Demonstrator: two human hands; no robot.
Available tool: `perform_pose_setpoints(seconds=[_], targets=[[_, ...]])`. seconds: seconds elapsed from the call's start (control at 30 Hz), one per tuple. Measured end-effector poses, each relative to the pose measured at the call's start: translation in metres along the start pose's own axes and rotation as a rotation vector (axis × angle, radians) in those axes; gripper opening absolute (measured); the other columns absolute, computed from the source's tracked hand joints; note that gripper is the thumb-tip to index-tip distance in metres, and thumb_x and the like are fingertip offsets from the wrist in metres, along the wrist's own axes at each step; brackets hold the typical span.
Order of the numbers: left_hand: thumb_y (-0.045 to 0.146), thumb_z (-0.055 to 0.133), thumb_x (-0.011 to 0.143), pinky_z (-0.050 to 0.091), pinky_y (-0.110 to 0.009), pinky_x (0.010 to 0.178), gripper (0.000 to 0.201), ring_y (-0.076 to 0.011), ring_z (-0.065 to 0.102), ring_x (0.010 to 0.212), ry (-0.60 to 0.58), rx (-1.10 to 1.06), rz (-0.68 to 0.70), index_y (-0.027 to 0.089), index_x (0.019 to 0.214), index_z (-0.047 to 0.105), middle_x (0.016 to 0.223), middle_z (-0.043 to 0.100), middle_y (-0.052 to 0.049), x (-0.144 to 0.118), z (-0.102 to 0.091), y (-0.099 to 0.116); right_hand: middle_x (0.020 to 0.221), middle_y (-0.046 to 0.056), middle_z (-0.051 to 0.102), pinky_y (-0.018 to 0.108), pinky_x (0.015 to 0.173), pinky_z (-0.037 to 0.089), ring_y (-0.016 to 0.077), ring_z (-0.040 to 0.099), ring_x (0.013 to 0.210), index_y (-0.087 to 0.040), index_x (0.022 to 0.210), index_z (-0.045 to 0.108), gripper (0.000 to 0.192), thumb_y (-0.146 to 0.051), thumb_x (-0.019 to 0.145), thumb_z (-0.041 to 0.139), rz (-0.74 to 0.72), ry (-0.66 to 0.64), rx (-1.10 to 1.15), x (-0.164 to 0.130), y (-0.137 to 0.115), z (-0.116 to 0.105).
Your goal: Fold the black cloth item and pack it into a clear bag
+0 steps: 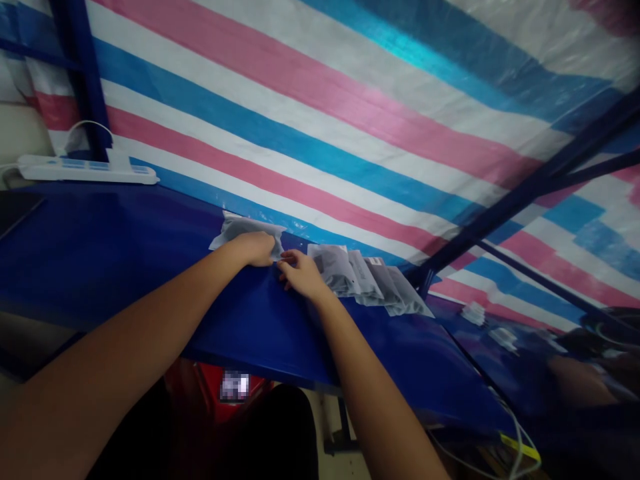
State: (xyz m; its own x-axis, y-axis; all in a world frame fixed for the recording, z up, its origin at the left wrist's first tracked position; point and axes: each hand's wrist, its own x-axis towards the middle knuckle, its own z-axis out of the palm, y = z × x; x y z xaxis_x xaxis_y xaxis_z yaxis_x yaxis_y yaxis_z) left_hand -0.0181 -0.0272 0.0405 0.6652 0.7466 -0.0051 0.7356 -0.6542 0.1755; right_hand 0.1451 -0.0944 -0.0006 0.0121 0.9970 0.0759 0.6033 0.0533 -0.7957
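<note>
A frosted plastic bag (pixel 239 227) with something grey inside lies near the back edge of the blue table. My left hand (pixel 259 249) is closed on the front of this bag, its fingertips partly hidden. Against the bag's lower right corner, my right hand (pixel 300 272) has its fingers bent and appears to pinch the edge. To the right of my right hand, several similar bags (pixel 333 267) with dark grey contents lie overlapping in a row. Their contents are too dim to name.
A white power strip (pixel 90 170) with a plug in it sits at the table's back left. Behind the blue table (pixel 280 333) hangs a striped plastic sheet (pixel 300 133). A dark metal frame bar (pixel 500 200) slants at the right. A red stool (pixel 220 400) is below.
</note>
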Motion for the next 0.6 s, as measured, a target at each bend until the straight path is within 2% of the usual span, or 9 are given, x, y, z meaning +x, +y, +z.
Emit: perform_pose_setpoints(seconds=[0.1,0.23,0.4,0.5,0.6], targets=[[0.033,0.06,0.078,0.047,-0.034,0.075,0.023,-0.0258,0.067,0.081,0.006,-0.01,0.009,0.017,0.086,0.075,0.083,0.073,-0.013,0.001,0.003,0.003,0.082,0.005,0.067,0.025,0.037,0.049,0.0147,0.062,0.05,-0.018,0.108,0.056,0.028,-0.029,0.083,0.064,0.081,0.052,0.106,0.004,0.005,0.001],[0.031,0.059,0.079,0.045,-0.035,0.069,0.021,-0.0255,0.066,0.074,0.009,0.007,0.018,0.016,0.082,0.074,0.078,0.072,-0.013,0.0,0.002,0.005,0.093,0.007,0.066,0.026,0.037,0.051,0.0159,0.065,0.056,-0.02,0.107,0.054,0.037,-0.029,0.076,0.073,0.104,0.124,0.234,0.005,0.004,0.003],[0.032,0.061,0.077,0.044,-0.032,0.067,0.018,-0.0224,0.065,0.069,0.027,-0.002,0.024,0.018,0.076,0.073,0.07,0.07,-0.01,-0.001,0.002,0.006,0.096,0.007,0.064,0.03,0.05,0.059,0.0158,0.067,0.063,-0.019,0.105,0.052,0.029,-0.022,0.081,0.067,0.228,0.084,0.444,-0.002,-0.01,-0.001],[0.033,0.061,0.078,0.045,-0.032,0.068,0.02,-0.0228,0.066,0.074,0.037,0.014,0.026,0.018,0.079,0.073,0.077,0.072,-0.01,0.0,0.003,0.004,0.093,0.005,0.064,0.025,0.053,0.057,0.0145,0.068,0.068,-0.019,0.102,0.054,0.023,-0.021,0.082,0.065,0.269,0.051,0.62,-0.004,-0.015,-0.005],[0.038,0.062,0.078,0.046,-0.033,0.071,0.024,-0.025,0.067,0.081,0.052,0.024,-0.001,0.019,0.086,0.074,0.084,0.073,-0.011,0.0,0.003,0.004,0.09,0.004,0.064,0.022,0.054,0.056,0.0143,0.069,0.071,-0.018,0.102,0.056,0.02,-0.021,0.084,0.063,0.247,0.013,0.755,-0.005,-0.015,-0.007]])
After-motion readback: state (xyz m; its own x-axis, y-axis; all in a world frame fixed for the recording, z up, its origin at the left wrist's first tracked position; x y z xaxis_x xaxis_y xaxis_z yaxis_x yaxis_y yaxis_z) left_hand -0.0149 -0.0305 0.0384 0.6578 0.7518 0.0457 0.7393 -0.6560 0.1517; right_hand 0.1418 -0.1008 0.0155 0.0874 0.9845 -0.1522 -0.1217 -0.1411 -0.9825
